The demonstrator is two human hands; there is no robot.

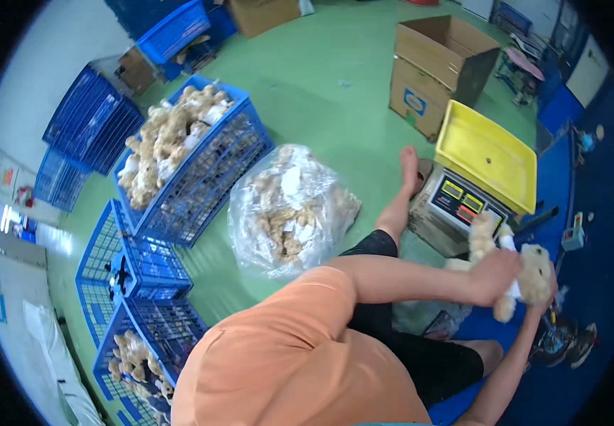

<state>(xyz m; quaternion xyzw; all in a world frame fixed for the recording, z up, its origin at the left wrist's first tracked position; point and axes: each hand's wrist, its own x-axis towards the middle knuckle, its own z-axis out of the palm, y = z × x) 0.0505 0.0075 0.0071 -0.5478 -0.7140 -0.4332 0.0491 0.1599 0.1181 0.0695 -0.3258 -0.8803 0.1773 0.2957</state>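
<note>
A beige plush toy (535, 266) with white fabric on its body is held between my two hands at the right, beside the blue work surface. My left hand (497, 275) is closed round its middle. The fingers of my right hand (550, 290) are wrapped at the side of its head, partly hidden behind the toy. Just beyond the toy stands a weighing scale (456, 206) with lit displays, and a yellow plastic tray (488, 157) is next to it.
On the green floor sits a clear plastic bag (250, 238) full of plush toys. Left of it is a blue crate (211, 177) heaped with more. Another blue crate (172, 319) with toys stands nearer. An open cardboard box (420, 82) is at the back right.
</note>
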